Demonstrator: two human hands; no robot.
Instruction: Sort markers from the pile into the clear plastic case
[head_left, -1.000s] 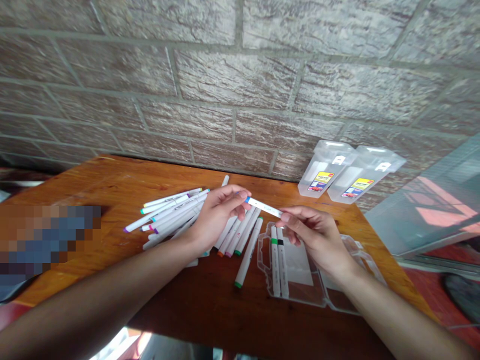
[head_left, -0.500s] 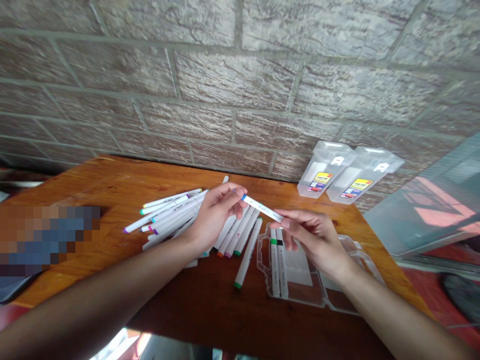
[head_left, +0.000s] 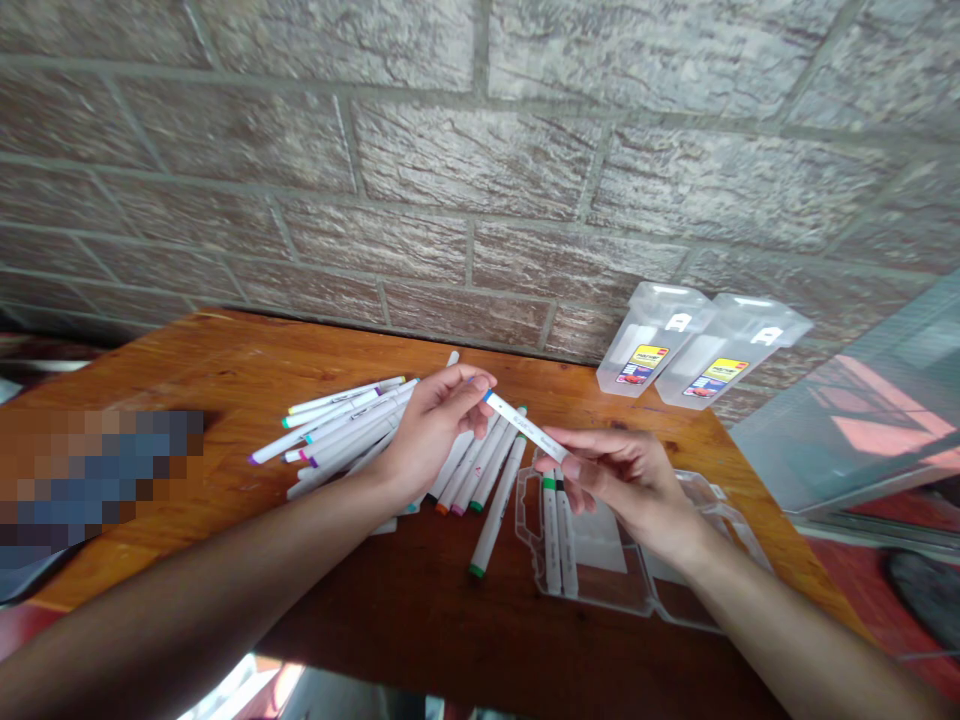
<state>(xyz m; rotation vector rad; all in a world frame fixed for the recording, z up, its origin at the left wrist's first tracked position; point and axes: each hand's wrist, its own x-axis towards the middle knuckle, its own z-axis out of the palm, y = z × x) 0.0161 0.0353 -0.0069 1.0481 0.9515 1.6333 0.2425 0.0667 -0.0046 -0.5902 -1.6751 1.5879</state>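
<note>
Brick, grey-brown and rough, fills the far side of our view as a wall (head_left: pixel 480 160), and below it spreads the varnished wooden table (head_left: pixel 217 370) where we work. On its near right lies a clear plastic marker case (head_left: pixel 607 590), opened out flat, its right half partly behind our right forearm. At the far right two translucent cases with yellow labels stand side by side, the left case (head_left: pixel 652 335) and the right case (head_left: pixel 727 345); whether anything is inside we cannot tell. Left of the open case, loose white markers (head_left: pixel 360 430) lie heaped and fanned, some hidden by our left hand (head_left: pixel 442 425). That hand pinches the blue-banded end of a white marker (head_left: pixel 529 427) between thumb and fingers, while our right hand (head_left: pixel 626 475) closes thumb and fingertips on its other end, so it hangs tilted above the table, between the pile and the open case. By our judgement little is done: inside the case's left half just two lie side by side, a green-banded marker (head_left: pixel 552 540) and a black-banded marker (head_left: pixel 568 550). Most remain outside, among them a green-capped marker (head_left: pixel 495 510) just left of the case.
</note>
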